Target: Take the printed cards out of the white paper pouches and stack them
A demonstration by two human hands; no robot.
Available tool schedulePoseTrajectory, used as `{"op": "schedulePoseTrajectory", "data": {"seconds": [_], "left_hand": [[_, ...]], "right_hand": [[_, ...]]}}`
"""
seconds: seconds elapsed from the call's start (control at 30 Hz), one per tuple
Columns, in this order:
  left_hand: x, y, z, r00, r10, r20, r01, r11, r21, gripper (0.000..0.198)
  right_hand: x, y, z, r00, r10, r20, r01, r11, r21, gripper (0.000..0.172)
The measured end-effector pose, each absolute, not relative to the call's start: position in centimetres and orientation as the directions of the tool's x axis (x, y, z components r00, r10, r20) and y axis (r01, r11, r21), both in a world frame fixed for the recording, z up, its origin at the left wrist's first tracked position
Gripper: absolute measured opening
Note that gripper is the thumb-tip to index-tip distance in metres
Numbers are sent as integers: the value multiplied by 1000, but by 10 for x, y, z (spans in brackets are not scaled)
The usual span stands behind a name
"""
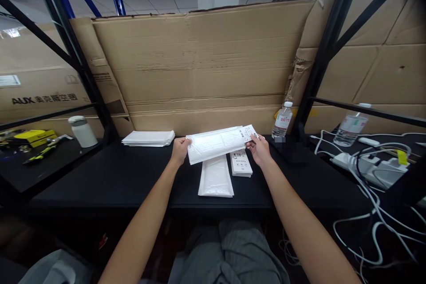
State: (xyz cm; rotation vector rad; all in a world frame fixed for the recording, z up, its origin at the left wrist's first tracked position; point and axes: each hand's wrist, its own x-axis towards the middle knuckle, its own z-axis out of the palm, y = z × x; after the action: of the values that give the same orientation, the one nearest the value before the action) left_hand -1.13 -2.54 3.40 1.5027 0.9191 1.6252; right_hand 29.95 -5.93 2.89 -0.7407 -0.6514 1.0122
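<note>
A white padded pouch [216,144] is held above the black surface [133,177], its left end gripped by the left hand [179,150]. A printed card [249,132] is pinched at its right end by the right hand [260,150]. How far the card sits inside cannot be told, and its print cannot be read. Underneath, a second pouch [216,177] and a card stack [241,163] are partly hidden.

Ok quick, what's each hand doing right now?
Left hand: closed on the left end of the white pouch.
Right hand: closed on the printed card at the pouch's right end.
</note>
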Motion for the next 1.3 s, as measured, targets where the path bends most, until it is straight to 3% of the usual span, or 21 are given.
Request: {"op": "schedulePoseTrajectory", "data": {"seconds": [0.33,0.63,1.07,1.3], "left_hand": [[-8,-34,42,40,827,561,-21,-560,828,23],[-4,-41,48,83,780,621,47,-625,779,30],[-4,-34,42,19,880,475,-65,-473,879,26],[-3,-35,42,29,872,489,-62,-486,872,23]], "right_hand": [[300,-59,29,411,902,132,-493,342,-800,23],[302,-58,27,448,884,132,-475,361,-803,23],[304,-55,23,442,888,125,-487,355,-798,21],[302,-57,26,435,892,119,-489,345,-801,21]]}}
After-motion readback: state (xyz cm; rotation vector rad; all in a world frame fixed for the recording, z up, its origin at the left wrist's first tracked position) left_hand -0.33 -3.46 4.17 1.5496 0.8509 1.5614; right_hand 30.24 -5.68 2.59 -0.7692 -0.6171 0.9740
